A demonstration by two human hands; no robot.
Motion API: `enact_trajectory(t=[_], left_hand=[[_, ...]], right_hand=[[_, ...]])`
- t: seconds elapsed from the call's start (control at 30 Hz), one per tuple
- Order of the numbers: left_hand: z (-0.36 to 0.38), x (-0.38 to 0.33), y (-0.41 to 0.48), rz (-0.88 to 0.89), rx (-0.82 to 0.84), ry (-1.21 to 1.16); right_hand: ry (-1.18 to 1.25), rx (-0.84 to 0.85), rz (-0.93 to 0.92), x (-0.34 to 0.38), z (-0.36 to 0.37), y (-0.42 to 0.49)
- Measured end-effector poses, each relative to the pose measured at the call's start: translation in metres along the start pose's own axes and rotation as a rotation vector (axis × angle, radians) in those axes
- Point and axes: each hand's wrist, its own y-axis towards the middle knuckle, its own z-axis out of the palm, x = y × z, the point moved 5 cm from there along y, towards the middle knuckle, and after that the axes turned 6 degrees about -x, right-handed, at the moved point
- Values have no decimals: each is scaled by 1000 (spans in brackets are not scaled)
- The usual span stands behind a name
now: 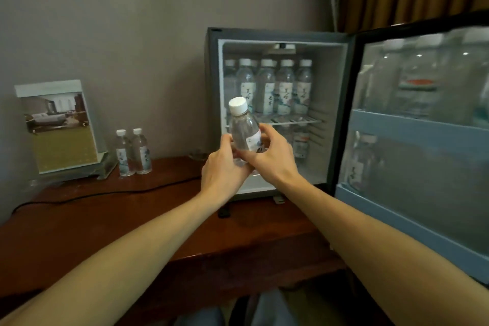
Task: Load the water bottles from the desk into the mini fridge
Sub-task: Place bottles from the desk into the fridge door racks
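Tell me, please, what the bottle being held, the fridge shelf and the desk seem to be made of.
Held bottle: clear, glossy plastic by the look; the background shows through it, and its white cap looks like opaque plastic. Fridge shelf: thin pale bars, probably coated metal wire. Desk: reddish-brown wood or veneer, semi-gloss, with soft reflections.

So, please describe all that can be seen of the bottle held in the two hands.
The bottle is small, of clear plastic as it looks, with a white screw cap and a pale printed label, partly hidden. It is tilted slightly left, cap up, held in the air before the open mini fridge. The left hand and right hand both grip its lower part.
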Motion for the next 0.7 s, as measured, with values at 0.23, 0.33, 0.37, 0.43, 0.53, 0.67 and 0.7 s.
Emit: enact_trajectory(t=[0.23,0.33,0.37,0.43,0.53,0.67,0.7], left_hand=[[78,-74,-25,116,124,-188],[108,-98,-37,142,171,-251],[117,-106,-41,151,188,-271],[135,-119,-49,150,222,-290],[158,-135,-61,136,278,-314],[179,-147,-76,105,307,-338],[184,-148,-81,98,307,-341]], right_hand=[[-109,-143,29,-39,-108,-17],[-189,-172,38,-49,-147,-21],[-218,-177,44,-52,-160,-24],[-266,-192,56,-60,-182,-30],[-326,-198,89,-70,-208,-39],[-352,-152,166,-83,-230,-48],[-363,-137,187,-87,-233,-50]])
